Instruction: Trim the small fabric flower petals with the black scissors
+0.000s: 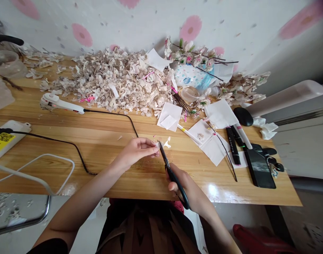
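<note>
My left hand point(138, 150) pinches a small piece of white paper point(157, 144) between thumb and fingers above the wooden table point(119, 135). My right hand point(184, 183) is wrapped round the handles of a pair of black-handled scissors point(172, 173). The scissor blades point away from me, and their tips are right beside the paper in my left hand. Cut white scraps point(167, 142) lie on the table just past the blade tips. My left fingers partly cover the paper, so its full shape is hidden.
A big heap of pale paper petals point(119, 81) fills the table's back. Flower branches point(195, 58) rest on a patterned pack. White paper squares point(211, 148), markers point(233, 144) and a phone point(259, 169) lie right. A glue gun point(61, 103) with black cable and a power strip point(10, 135) lie left.
</note>
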### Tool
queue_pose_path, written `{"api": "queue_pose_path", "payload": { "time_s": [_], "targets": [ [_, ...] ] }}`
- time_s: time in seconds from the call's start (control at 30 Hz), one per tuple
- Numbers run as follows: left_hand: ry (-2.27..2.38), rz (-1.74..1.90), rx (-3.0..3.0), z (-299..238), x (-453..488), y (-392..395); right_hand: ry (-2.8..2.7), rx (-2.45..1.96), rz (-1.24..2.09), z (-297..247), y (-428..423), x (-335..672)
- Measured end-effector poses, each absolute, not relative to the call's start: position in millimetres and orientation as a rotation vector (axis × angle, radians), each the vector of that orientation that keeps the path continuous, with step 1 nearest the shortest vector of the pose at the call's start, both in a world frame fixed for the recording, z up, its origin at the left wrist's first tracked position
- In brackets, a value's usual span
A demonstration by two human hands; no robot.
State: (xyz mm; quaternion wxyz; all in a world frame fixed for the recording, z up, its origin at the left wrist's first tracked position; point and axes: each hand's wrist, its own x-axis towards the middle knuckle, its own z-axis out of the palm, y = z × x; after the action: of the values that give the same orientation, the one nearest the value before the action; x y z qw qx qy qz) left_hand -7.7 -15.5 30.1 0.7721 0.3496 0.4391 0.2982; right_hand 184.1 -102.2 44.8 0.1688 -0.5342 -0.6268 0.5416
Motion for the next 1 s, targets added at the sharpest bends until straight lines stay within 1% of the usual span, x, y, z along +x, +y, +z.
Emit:
{"api": "queue_pose_path", "payload": {
  "time_s": [0.73, 0.9, 1.0],
  "targets": [
    [1.008, 0.758, 0.830, 28, -9, -13, -1.812, -1.489, 1.517, 42, -105, 186],
    [1.036, 0.901, 0.931, 27, -8, -14, -1.895, -1.394, 1.564, 51, -108, 195],
    [1.085, 0.959, 0.916, 25, -9, -13, -1.895, -1.246, 1.664, 56, -109, 206]
  ]
}}
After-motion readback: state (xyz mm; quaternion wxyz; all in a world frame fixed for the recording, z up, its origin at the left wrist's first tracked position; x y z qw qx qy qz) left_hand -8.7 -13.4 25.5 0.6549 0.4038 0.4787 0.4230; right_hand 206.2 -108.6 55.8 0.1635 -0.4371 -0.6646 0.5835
